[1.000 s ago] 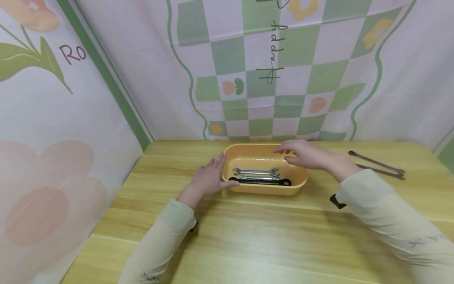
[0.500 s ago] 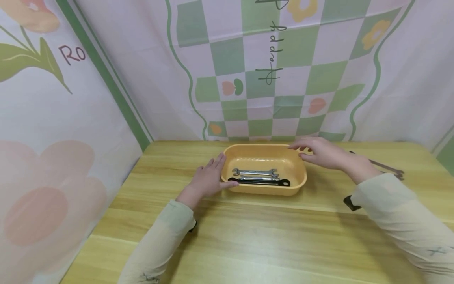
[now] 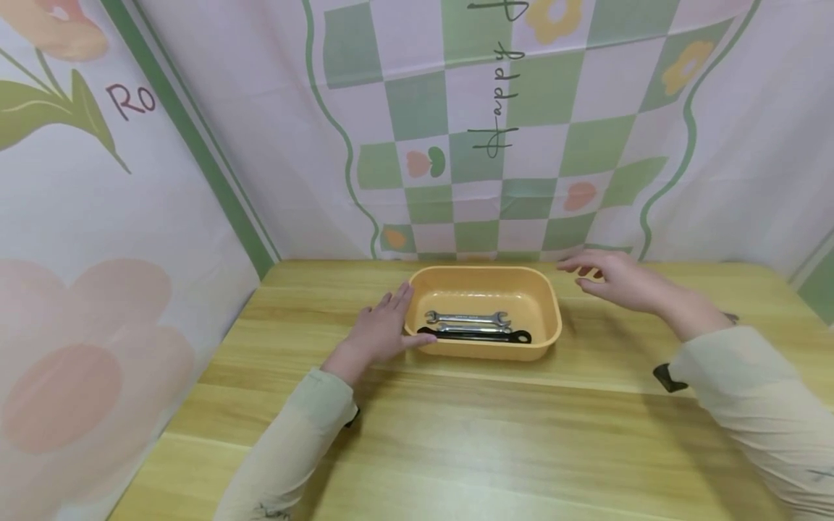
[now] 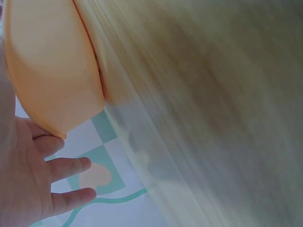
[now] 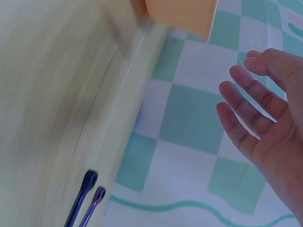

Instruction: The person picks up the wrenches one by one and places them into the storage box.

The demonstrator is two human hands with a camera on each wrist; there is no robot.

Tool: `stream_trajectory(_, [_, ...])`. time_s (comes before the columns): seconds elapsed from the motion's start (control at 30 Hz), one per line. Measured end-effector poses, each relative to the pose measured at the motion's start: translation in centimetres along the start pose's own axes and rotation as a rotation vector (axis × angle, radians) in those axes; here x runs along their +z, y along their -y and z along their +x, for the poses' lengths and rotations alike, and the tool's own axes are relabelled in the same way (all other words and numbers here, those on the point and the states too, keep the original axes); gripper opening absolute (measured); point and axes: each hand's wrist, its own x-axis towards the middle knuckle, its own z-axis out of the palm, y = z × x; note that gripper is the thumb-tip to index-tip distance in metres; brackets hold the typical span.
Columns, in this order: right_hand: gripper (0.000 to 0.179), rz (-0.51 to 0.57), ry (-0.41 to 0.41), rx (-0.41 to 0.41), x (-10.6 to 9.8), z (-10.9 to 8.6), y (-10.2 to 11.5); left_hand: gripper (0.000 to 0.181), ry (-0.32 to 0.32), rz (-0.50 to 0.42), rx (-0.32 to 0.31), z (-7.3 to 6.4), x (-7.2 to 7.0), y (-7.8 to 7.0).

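Observation:
My left hand (image 3: 376, 335) rests on the left end of a yellow plastic bin (image 3: 482, 351), its fingers straight along the side and the thumb at the front left corner. In the left wrist view the fingertips (image 4: 80, 195) spread apart, some touching the bin's rim. Inside the bin lie a silver open-ended wrench (image 3: 465, 318), another silver wrench behind a black wrench (image 3: 476, 336). To the right of the bin, my right hand (image 3: 619, 278) hovers above the table with fingers loosely bent and nothing held. Two dark wrenches (image 5: 85, 189) show in the right wrist view.
The wooden table (image 3: 456, 434) bears the bin near its back edge. A printed curtain (image 3: 476, 181) with green checks hangs right behind it. Another curtain (image 3: 117, 289) runs along the left side. My right forearm mostly hides the dark wrenches in the head view.
My right hand has come out from over the bin and moved right, toward the dark wrenches, covering most of them. The left hand and the bin have stayed in place.

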Motion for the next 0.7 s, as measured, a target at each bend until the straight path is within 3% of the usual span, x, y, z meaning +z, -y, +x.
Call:
stream_trajectory(0.43, [0.035,0.021,0.069,0.145,-1.4,-2.0,-2.7,0.110,-0.006,-0.005,0.001,-0.1,-0.1,0.0])
stream_trajectory(0.7, [0.035,-0.003,0.047,0.160,-1.4,-3.0,-4.5,0.110,0.005,-0.009,0.000,-0.2,-0.2,-0.1])
